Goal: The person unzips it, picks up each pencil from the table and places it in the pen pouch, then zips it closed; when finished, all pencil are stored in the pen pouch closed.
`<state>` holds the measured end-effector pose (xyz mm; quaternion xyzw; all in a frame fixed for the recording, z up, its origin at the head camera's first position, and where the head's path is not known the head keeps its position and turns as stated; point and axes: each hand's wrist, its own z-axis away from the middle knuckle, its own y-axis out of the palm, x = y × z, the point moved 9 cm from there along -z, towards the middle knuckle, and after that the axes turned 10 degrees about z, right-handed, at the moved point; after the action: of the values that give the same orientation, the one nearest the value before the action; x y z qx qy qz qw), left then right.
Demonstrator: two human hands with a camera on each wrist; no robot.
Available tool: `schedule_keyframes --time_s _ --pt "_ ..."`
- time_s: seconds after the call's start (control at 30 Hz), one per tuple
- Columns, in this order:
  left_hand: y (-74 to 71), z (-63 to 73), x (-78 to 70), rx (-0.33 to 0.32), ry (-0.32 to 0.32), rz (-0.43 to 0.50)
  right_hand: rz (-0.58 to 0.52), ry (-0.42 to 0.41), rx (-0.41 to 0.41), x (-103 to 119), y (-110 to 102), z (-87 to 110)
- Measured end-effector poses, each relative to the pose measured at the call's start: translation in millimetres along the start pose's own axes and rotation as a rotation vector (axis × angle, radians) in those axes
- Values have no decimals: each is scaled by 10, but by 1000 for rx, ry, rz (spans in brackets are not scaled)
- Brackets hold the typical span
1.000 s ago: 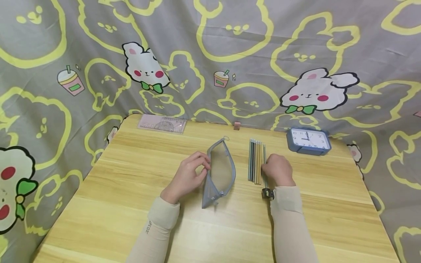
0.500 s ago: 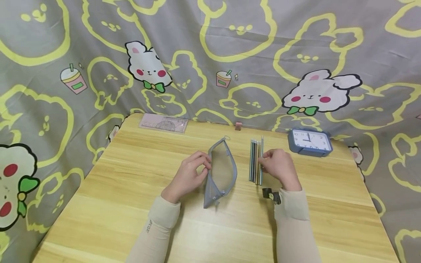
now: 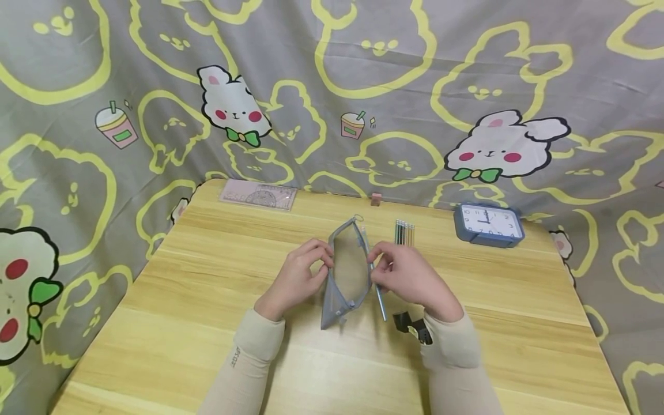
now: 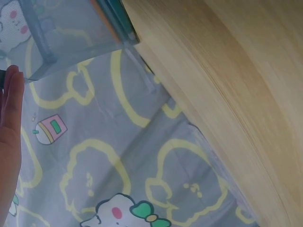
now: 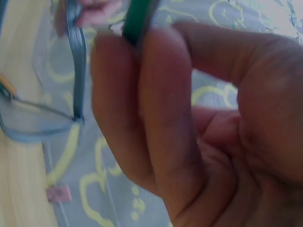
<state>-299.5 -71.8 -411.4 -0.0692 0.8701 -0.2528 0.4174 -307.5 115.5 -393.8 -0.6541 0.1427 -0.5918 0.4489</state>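
A blue-grey mesh zip pouch point(image 3: 331, 308) stands with its mouth spread wide on the table. My left hand point(image 3: 298, 276) pinches the left rim; in the left wrist view only the edge of that hand point(image 4: 10, 137) shows beside the mesh point(image 4: 71, 28). Between thumb and fingertips my right hand point(image 3: 412, 276) holds a shiny blue-green pencil point(image 3: 381, 304), slanted along the pouch's right rim. Close up, the right wrist view shows the pencil point(image 5: 137, 19) green at the fingertips. Several more pencils point(image 3: 404, 232) lie side by side, partly hidden behind the right hand.
At the back right stands a blue alarm clock point(image 3: 489, 223). A pink printed flat packet point(image 3: 257, 195) lies back left, and a small pink block point(image 3: 376, 199) sits at the rear edge. A patterned curtain point(image 3: 290, 57) hangs behind the wooden table point(image 3: 181, 300).
My right hand has picked the pencil from the right end of the row and carried it left to the pouch's right rim. The left hand stays at the pouch.
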Motion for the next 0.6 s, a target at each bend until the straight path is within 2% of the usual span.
schedule_keyframes --time_s 0.13,0.3,0.4,0.6 --pt "-1 0 -19 -4 8 7 -7 -62 76 79 171 -37" --pt "7 -6 -23 -3 6 18 23 -86 81 118 265 -103" --pt "19 -7 -17 2 4 22 -18 -56 80 94 310 -153" --pt "29 -3 -15 2 3 26 -172 60 45 -32 423 -275"
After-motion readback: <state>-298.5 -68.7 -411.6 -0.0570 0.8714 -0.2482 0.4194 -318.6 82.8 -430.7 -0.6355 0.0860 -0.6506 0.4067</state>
